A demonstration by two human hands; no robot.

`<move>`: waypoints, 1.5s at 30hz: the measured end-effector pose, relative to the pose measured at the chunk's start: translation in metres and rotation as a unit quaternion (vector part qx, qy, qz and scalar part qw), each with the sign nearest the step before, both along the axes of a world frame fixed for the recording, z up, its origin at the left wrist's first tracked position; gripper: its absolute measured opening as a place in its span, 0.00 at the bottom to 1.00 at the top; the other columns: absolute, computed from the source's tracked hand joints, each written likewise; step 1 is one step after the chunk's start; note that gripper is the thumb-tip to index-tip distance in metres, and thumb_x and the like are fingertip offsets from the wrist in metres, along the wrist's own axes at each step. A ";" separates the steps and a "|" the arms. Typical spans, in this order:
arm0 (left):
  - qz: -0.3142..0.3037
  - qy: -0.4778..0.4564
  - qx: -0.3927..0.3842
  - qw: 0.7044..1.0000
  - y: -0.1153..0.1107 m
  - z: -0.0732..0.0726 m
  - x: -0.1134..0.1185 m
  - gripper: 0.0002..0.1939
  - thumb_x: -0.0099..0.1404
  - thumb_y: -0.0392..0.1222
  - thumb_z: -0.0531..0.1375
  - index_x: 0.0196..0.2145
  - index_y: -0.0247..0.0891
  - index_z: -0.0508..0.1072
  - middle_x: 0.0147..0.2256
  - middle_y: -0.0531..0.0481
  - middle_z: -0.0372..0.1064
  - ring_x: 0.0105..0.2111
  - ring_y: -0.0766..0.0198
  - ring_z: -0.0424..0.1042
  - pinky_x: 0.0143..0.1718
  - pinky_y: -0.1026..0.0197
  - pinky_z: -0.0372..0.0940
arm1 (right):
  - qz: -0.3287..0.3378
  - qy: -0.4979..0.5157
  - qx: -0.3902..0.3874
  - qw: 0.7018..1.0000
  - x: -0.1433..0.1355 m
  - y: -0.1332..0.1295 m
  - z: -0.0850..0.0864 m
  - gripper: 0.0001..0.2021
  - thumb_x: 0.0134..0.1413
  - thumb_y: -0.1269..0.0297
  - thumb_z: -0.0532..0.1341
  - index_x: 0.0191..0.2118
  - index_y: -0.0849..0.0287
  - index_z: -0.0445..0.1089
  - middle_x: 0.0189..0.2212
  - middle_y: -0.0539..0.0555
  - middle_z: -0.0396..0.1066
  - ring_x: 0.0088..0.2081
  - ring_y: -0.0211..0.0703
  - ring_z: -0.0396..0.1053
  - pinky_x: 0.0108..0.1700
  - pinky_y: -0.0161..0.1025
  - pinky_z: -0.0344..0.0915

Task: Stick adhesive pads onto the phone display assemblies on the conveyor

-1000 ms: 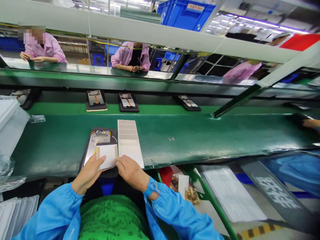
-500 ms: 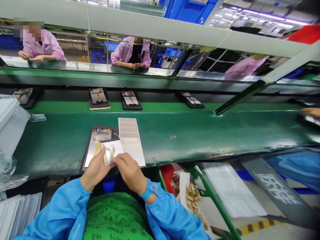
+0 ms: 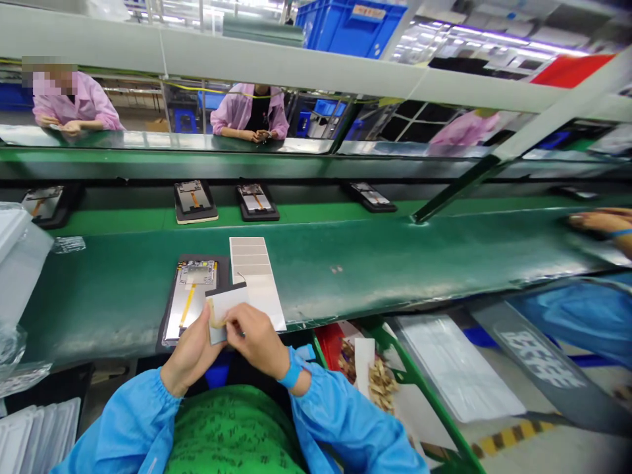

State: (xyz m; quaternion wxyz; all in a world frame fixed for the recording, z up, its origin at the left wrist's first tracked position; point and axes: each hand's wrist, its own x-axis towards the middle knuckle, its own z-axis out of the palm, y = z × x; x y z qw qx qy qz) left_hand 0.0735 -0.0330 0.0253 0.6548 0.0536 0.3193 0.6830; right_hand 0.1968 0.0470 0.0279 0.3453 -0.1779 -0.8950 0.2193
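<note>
My left hand (image 3: 194, 349) grips a flat silver battery pack (image 3: 228, 301) by its left side; a black band and a thin wire show at its top edge. My right hand (image 3: 257, 339) pinches a tan adhesive strip (image 3: 217, 320) lying along the battery's left and lower part. Behind my left hand, an open tablet (image 3: 197, 299) with a circuit board and a yellow ribbon cable lies on a dark pad. Right of it, a white sheet of adhesive strips (image 3: 261, 289) rests on the green bench, partly behind the battery and my right hand.
Several open devices (image 3: 196, 199) on dark pads sit along the green conveyor (image 3: 306, 210). A green bin (image 3: 439, 428) with tan scraps stands below the bench edge. White trays (image 3: 39, 428) are stacked at left. A co-worker's hand (image 3: 595, 220) is at far right; others sit opposite.
The tan strip now lies stretched along the battery's side, with my right fingers still pinching near it. The battery has tilted slightly. The whole view has shifted a little.
</note>
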 end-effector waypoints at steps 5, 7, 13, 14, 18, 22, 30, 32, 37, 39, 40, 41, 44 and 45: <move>-0.060 -0.026 -0.037 0.997 -0.008 0.005 0.009 0.27 0.70 0.53 0.57 0.62 0.40 0.66 0.59 0.41 0.69 0.61 0.48 0.65 0.62 0.45 0.60 | -0.342 0.081 -0.169 0.921 0.104 0.039 -0.023 0.08 0.59 0.60 0.57 0.36 0.58 0.70 0.30 0.54 0.74 0.31 0.44 0.72 0.36 0.38 0.68; -0.073 -0.040 -0.029 0.996 -0.007 0.007 0.012 0.28 0.70 0.56 0.55 0.63 0.41 0.66 0.60 0.41 0.67 0.61 0.47 0.64 0.61 0.44 0.61 | -0.488 0.028 -0.167 0.856 0.176 0.044 -0.049 0.12 0.59 0.56 0.58 0.37 0.59 0.71 0.30 0.56 0.75 0.31 0.47 0.73 0.36 0.40 0.67; -0.100 -0.036 -0.002 0.994 0.005 0.002 0.032 0.31 0.69 0.62 0.54 0.63 0.44 0.66 0.61 0.42 0.66 0.63 0.45 0.61 0.62 0.41 0.59 | -0.578 -0.403 -0.111 0.700 0.291 0.024 -0.112 0.14 0.63 0.68 0.53 0.43 0.60 0.77 0.39 0.68 0.73 0.32 0.54 0.74 0.30 0.44 0.60; -0.101 -0.031 0.002 0.994 0.006 0.001 0.036 0.31 0.69 0.62 0.54 0.63 0.44 0.66 0.61 0.43 0.66 0.63 0.45 0.61 0.63 0.42 0.58 | -0.572 -0.415 -0.093 0.701 0.285 0.023 -0.111 0.15 0.64 0.69 0.52 0.44 0.60 0.77 0.40 0.68 0.73 0.34 0.54 0.75 0.31 0.44 0.61; -0.084 -0.003 0.008 0.996 0.011 -0.001 0.053 0.31 0.69 0.62 0.54 0.62 0.42 0.68 0.61 0.43 0.67 0.64 0.47 0.59 0.65 0.44 0.56 | -0.548 -0.349 -0.060 0.758 0.232 0.040 -0.084 0.14 0.66 0.66 0.53 0.45 0.58 0.76 0.37 0.63 0.74 0.37 0.54 0.75 0.36 0.45 0.66; -0.077 0.089 0.006 0.993 0.014 -0.003 0.067 0.28 0.67 0.51 0.62 0.62 0.41 0.67 0.62 0.43 0.65 0.67 0.49 0.55 0.68 0.48 0.50 | -0.442 -0.088 -0.155 0.879 0.179 0.047 -0.049 0.16 0.66 0.57 0.55 0.47 0.62 0.75 0.45 0.66 0.74 0.41 0.53 0.75 0.45 0.50 0.70; -0.048 0.410 0.083 0.907 0.001 -0.005 0.066 0.34 0.57 0.36 0.69 0.61 0.48 0.69 0.69 0.47 0.51 0.70 0.51 0.43 0.70 0.54 0.34 | -0.065 0.092 -0.377 0.919 0.078 -0.009 -0.009 0.24 0.68 0.51 0.55 0.64 0.55 0.62 0.59 0.59 0.69 0.60 0.50 0.67 0.62 0.51 0.63; -0.037 0.460 0.048 0.886 -0.003 -0.001 0.041 0.32 0.56 0.38 0.70 0.58 0.47 0.73 0.63 0.44 0.61 0.66 0.48 0.54 0.68 0.53 0.44 | -0.083 0.091 -0.377 0.918 0.073 -0.007 -0.005 0.22 0.69 0.51 0.52 0.60 0.55 0.67 0.57 0.58 0.71 0.58 0.50 0.69 0.62 0.51 0.64; -0.009 0.473 -0.052 0.879 -0.008 0.002 -0.026 0.23 0.58 0.45 0.69 0.52 0.42 0.77 0.42 0.45 0.72 0.39 0.57 0.70 0.43 0.60 0.64 | -0.073 0.049 -0.401 0.912 0.054 0.002 -0.004 0.19 0.69 0.52 0.51 0.47 0.58 0.75 0.43 0.56 0.78 0.46 0.49 0.74 0.51 0.45 0.69; -0.034 0.432 -0.041 0.900 -0.011 -0.002 -0.042 0.19 0.59 0.46 0.68 0.48 0.41 0.79 0.38 0.46 0.72 0.37 0.59 0.70 0.39 0.62 0.64 | -0.034 0.021 -0.414 0.909 0.038 0.001 -0.004 0.18 0.68 0.54 0.51 0.45 0.58 0.76 0.41 0.55 0.78 0.45 0.48 0.74 0.51 0.45 0.68; -0.038 0.419 -0.024 0.907 -0.013 -0.005 -0.048 0.15 0.59 0.46 0.68 0.44 0.41 0.81 0.37 0.46 0.72 0.37 0.59 0.70 0.38 0.62 0.64 | -0.019 0.012 -0.421 0.907 0.029 0.000 -0.005 0.18 0.68 0.55 0.52 0.44 0.58 0.76 0.41 0.55 0.77 0.45 0.48 0.73 0.51 0.45 0.68; -0.030 0.416 -0.005 0.909 -0.016 -0.008 -0.053 0.11 0.59 0.46 0.68 0.40 0.40 0.82 0.36 0.46 0.72 0.37 0.59 0.70 0.38 0.62 0.64 | -0.009 0.006 -0.428 0.904 0.020 -0.002 -0.006 0.17 0.68 0.55 0.52 0.44 0.58 0.76 0.41 0.55 0.77 0.45 0.48 0.73 0.51 0.45 0.68; 0.035 0.458 0.038 0.887 -0.028 -0.017 -0.065 0.06 0.59 0.44 0.68 0.29 0.40 0.82 0.33 0.45 0.72 0.36 0.58 0.71 0.38 0.60 0.65 | -0.004 -0.002 -0.447 0.895 -0.001 -0.005 -0.009 0.17 0.67 0.54 0.53 0.44 0.58 0.76 0.41 0.55 0.77 0.45 0.48 0.73 0.51 0.46 0.68; 0.057 0.479 0.040 0.875 -0.032 -0.020 -0.068 0.05 0.59 0.43 0.68 0.28 0.41 0.82 0.32 0.45 0.72 0.36 0.58 0.71 0.38 0.60 0.65 | -0.005 -0.005 -0.449 0.894 -0.007 -0.006 -0.011 0.18 0.67 0.54 0.53 0.44 0.58 0.77 0.41 0.55 0.77 0.45 0.48 0.73 0.51 0.46 0.68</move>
